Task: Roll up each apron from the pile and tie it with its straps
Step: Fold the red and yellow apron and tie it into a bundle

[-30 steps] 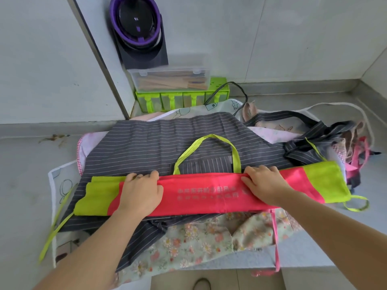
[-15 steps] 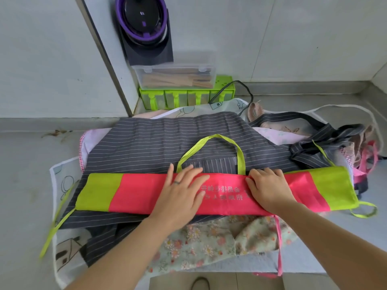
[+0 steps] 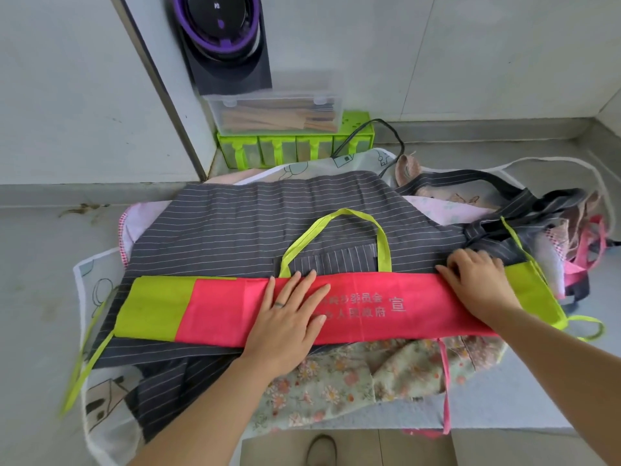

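Now flattening the pink apron (image 3: 218, 307) atop the striped apron (image 3: 235, 223) with the left hand (image 3: 285, 321), moved to its middle, fingers spread. Gripping nearer its right end with the right hand (image 3: 477, 280), fingers curled; probably set for rolling.

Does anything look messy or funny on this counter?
Yes. At the right end of the pile, the grey, pink and white straps lie in a tangle. A brown smear marks the counter at far left. The pink-and-lime apron itself lies in a neat, straight band.
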